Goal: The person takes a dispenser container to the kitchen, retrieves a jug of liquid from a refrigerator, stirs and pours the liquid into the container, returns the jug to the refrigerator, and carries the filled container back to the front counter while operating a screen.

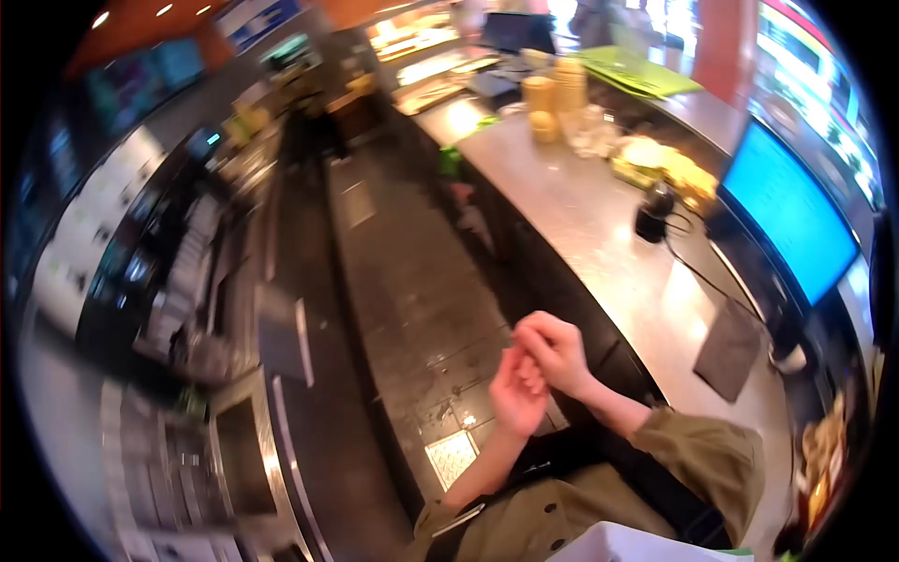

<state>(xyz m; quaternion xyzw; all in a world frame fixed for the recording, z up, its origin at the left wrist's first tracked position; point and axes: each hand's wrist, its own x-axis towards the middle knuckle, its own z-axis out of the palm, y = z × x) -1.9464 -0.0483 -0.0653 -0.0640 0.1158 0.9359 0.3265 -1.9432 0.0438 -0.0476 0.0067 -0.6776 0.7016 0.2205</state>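
My left hand (518, 393) and my right hand (555, 348) meet in front of my body, above the tiled floor. The fingers of both hands are curled and touch each other. Whether anything small lies between them is hidden. Just right of my hands runs the metal counter (599, 253); neither hand touches it. A grey cloth (729, 351) lies on the counter near my right arm. Farther along stands a small black device (653, 217) with a cable.
A monitor (791, 215) with a blue screen stands at the right. Stacked yellowish cups (569, 86) and yellow packets (665, 169) sit farther along the counter. Kitchen equipment (178, 272) lines the left side of the aisle. A blurred person (309, 103) is at its far end.
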